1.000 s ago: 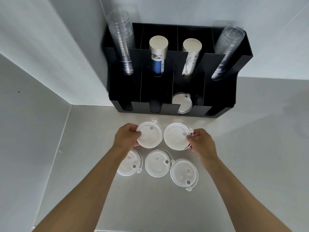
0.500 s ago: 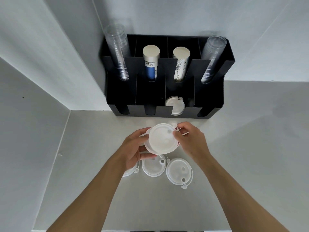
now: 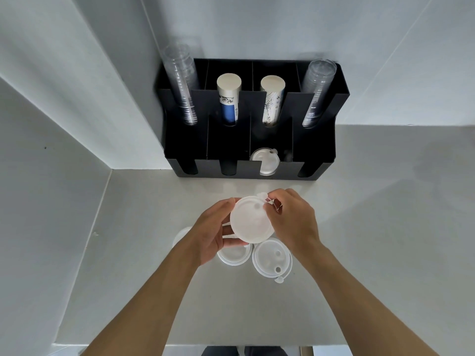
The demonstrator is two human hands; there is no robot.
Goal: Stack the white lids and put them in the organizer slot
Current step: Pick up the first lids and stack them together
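Pale grey table (image 3: 359,227) set into a corner of white walls (image 3: 64,86), seen from above. Both hands raised over the table, meeting on a stack of white lids (image 3: 250,219) held flat side up. Left hand (image 3: 213,235): grip closed on the stack's left edge, thumb at the upper rim, fingers (image 3: 232,243) curled beneath. Right hand (image 3: 293,222): grip closed on the stack's right edge, fingertips (image 3: 270,200) pinching near the small tab at the upper right rim. Number of lids in the stack: cannot be told. Directly below the grip, flat on the table: a white lid (image 3: 272,259) with two round holes and a hanging plug tab; just to its left, touching or nearly so, a second loose lid (image 3: 235,255), partly covered by the left hand; further left, the edge of a third lid (image 3: 181,233) showing behind the left wrist. Beyond the grip, against the back wall: black organizer (image 3: 318,140) with four upper and four lower slots. Upper row, left to right: tall column of clear cups (image 3: 181,83), white-and-blue paper cup stack (image 3: 228,98), printed paper cup stack (image 3: 272,98), second column of clear cups (image 3: 317,93). Lower row, third slot from the left, straight ahead of the grip: one white lid (image 3: 264,160) standing tilted on edge. Near edge of the table at the bottom, with dark clothing (image 3: 244,352) visible past it.
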